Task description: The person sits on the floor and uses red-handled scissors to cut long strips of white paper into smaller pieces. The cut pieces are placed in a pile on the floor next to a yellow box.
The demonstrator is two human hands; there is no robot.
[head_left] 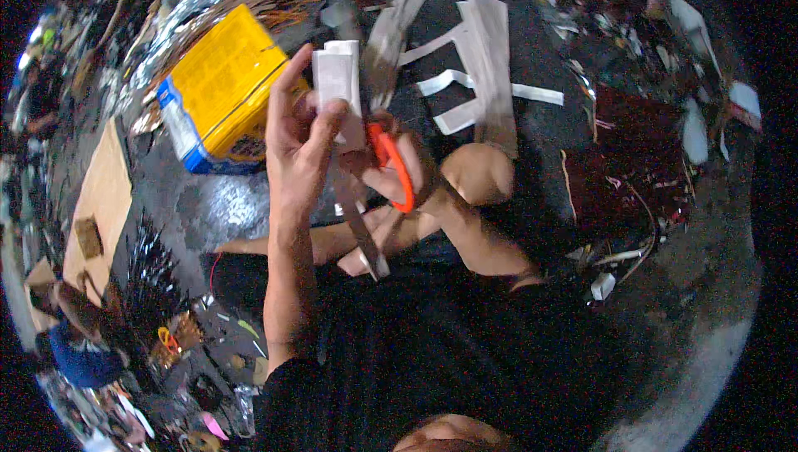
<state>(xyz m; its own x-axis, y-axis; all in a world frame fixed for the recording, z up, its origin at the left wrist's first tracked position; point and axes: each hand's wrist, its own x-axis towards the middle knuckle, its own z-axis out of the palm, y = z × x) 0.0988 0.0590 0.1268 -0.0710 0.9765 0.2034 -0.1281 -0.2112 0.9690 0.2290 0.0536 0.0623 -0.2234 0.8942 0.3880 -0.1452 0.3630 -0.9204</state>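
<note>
Centre of frame: left hand (pixel 301 140) raised, fingers closed around a folded strip of white paper (pixel 337 78), thumb and forefinger pinching it near its lower end, the strip standing roughly upright above the hand. Right hand (pixel 399 171) just beside it, fingers through the orange handles of a pair of scissors (pixel 391 167); the hand is closed on the handles. The blades are mostly hidden behind the left hand, so cannot tell whether they stand open or shut. A long greyish strip (pixel 359 232) hangs down from between the two hands, toward lower centre, ending over the person's lap. Person seated on the floor (pixel 549 132), dark clothing filling the lower middle of the frame, one bare knee (pixel 478 171) showing right of the hands. Upper left of the hands: a yellow box with a blue-and-white end (pixel 218 90), lying tilted on the floor. Upper centre to upper right: several cut white and grey paper strips (pixel 486 69) laid out flat, some crossing each other, well apart from the hands. Left edge: a flat piece of brown cardboard (pixel 104 194). Silver foil-like scraps (pixel 199 3) along upper left. Right side: dark red material (pixel 632 161) and scattered paper offcuts.
</note>
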